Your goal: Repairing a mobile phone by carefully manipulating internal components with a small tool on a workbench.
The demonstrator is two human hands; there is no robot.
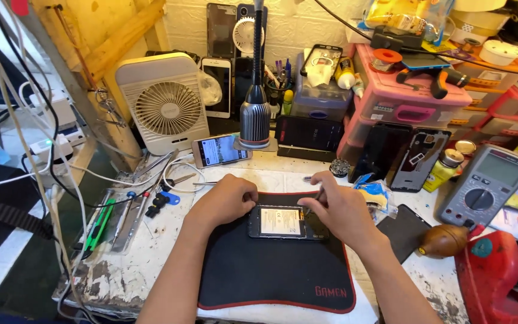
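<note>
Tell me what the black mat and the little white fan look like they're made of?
Mat: probably fabric over rubber; its matte black face lies flat, and a red stitched-looking edge runs round it. Fan: looks like smooth moulded plastic, cream-white, with a slotted round grille. Left hand and right hand work on a phone on the mat.

This is a small phone-repair workshop, crowded and well used. The worn white surface [151,264] carries a black work mat with a red edge [271,270], and on it lies an opened phone [287,222] with its back removed. More phones lean against the brick wall [220,78], and bare back covers [418,157] stand to the right. A grey multimeter [485,185], a rubber dust blower [443,240], tweezers and cutters [121,213] lie about. Pink parts boxes [409,99] are stacked behind, beside a desk lamp [255,114], a small white fan [166,105] and tangled charging cables [49,150].
</note>
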